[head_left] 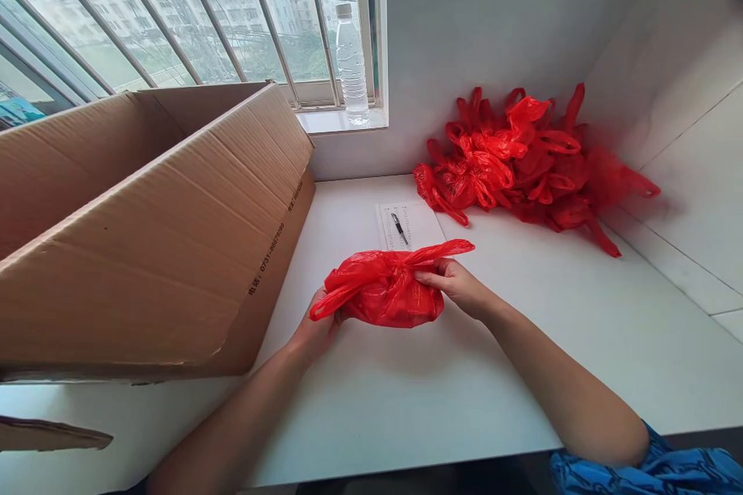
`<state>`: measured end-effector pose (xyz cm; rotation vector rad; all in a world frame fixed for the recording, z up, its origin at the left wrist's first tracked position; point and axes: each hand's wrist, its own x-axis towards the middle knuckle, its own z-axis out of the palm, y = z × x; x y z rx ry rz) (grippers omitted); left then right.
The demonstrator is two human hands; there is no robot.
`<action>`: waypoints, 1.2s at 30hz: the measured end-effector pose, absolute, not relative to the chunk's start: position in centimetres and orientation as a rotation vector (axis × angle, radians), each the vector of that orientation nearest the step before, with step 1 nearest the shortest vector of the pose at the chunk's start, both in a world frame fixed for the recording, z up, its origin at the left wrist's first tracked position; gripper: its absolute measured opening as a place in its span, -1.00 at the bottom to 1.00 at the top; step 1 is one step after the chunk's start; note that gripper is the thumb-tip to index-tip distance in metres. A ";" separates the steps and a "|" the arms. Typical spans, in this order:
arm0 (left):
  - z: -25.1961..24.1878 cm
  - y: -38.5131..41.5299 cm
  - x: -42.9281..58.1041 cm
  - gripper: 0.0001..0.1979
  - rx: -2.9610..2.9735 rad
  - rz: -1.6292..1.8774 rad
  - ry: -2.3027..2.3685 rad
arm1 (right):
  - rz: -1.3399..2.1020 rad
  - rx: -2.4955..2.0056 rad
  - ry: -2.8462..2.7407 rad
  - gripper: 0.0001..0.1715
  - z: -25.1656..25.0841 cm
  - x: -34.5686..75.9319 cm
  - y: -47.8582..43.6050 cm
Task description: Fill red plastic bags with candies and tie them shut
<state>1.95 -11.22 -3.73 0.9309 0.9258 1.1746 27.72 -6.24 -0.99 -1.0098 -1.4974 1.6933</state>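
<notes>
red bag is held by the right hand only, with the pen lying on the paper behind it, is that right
Not quite: the head view shows the left hand holding the red bag too, along with the right hand. The pen does lie on the paper behind it.

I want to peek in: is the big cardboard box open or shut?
Open: the cardboard box shows its inner walls above its near side.

We have a bulging red plastic bag point(388, 295) between our fingers point(430, 278), a brown rectangular cardboard box point(168, 255) left of them, and heaped red plastic bags point(505, 158) beyond, rightward.
</notes>
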 end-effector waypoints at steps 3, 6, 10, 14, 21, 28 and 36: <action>-4.0 -11.2 1.8 -0.80 0.886 1.183 0.930 | 1.690 -1.042 -1.495 -0.65 -1.0 27.7 -6.3; -4.3 -11.1 1.7 -0.80 0.885 1.179 0.922 | 1.690 -1.044 -1.492 -0.64 -1.1 27.8 -6.3; -4.1 -11.1 1.7 -0.81 0.920 1.168 0.908 | 1.696 -1.048 -1.486 -0.62 -1.1 27.8 -6.2; -3.5 -11.3 1.8 -0.80 0.943 1.160 0.889 | 1.691 -1.052 -1.482 -0.62 -1.0 27.7 -6.2; -4.4 -11.1 1.5 -0.81 0.892 1.176 0.895 | 1.690 -1.029 -1.484 -0.60 -1.1 27.7 -6.2; -5.6 -10.5 0.9 -0.73 0.853 1.139 0.893 | 1.826 -0.971 -1.352 -0.54 -1.3 27.1 -6.5; -4.6 -10.6 0.6 -0.39 0.916 1.036 0.749 | 1.840 -1.025 -1.465 -0.45 -2.6 26.1 -7.1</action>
